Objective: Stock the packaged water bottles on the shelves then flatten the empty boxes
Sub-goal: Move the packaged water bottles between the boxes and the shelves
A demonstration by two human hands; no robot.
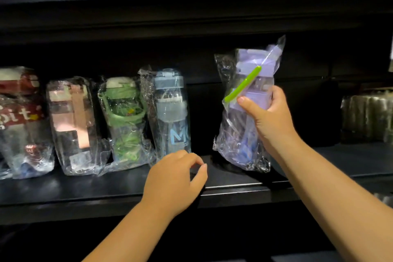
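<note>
Here, right hand (271, 121) fingers (249, 105) around the purple bottle (255, 91); left hand (174, 178) loosely curled, empty; "M" on the blue bottle (171, 112).

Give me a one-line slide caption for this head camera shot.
Right hand holds a bagged purple bottle on the black shelf, right of four wrapped bottles; left hand hovers empty.

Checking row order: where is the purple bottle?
Right of centre in the head view, the right hand grips the purple bottle, apart from the blue bottle on its left.
</note>
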